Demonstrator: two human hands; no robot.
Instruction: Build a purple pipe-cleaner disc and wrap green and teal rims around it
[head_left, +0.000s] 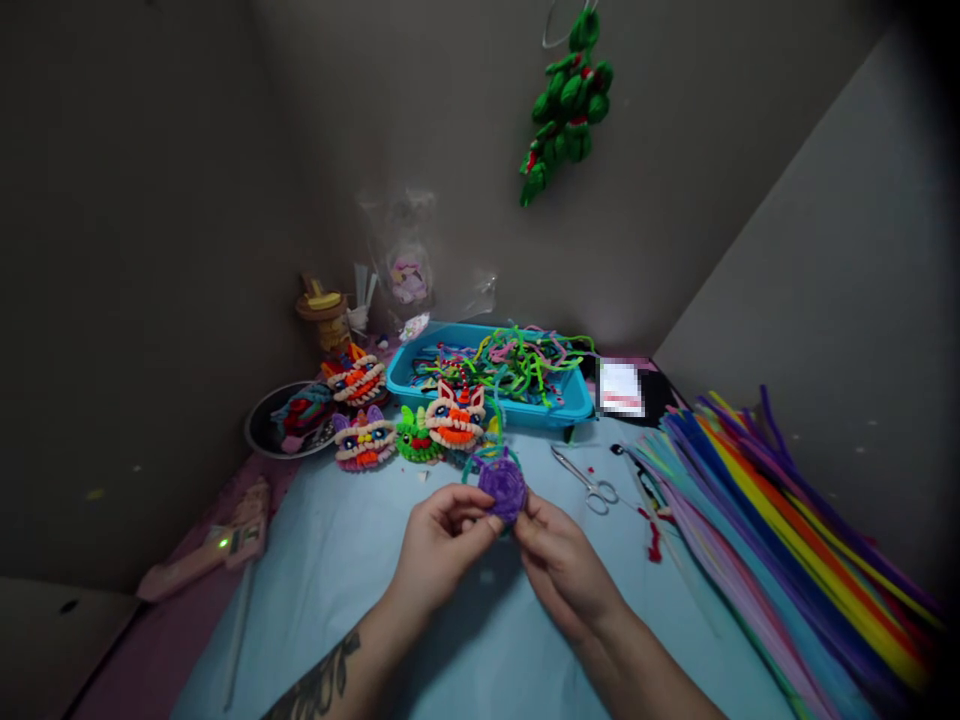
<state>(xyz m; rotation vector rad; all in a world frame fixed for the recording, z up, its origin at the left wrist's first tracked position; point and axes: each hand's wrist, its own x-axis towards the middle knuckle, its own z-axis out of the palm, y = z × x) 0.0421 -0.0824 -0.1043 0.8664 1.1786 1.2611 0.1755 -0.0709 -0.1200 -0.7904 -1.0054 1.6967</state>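
A purple pipe-cleaner coil (502, 487), round and flat with a teal strand looping from it, is held up above the light blue table cover (337, 570). My left hand (442, 545) pinches its left edge with fingers closed. My right hand (562, 565) grips its right lower edge, fingers also closed on it. Just beyond the coil stand finished pipe-cleaner lion heads (456, 417) in orange, green and purple.
A blue tray (559, 405) of tangled pipe cleaners sits behind. Scissors (589, 480) lie to the right, beside a long fan of straight pipe cleaners (787, 540). A glue gun (210, 550) with a green light lies left, near a round bowl (262, 430). A green ornament (570, 100) hangs on the wall.
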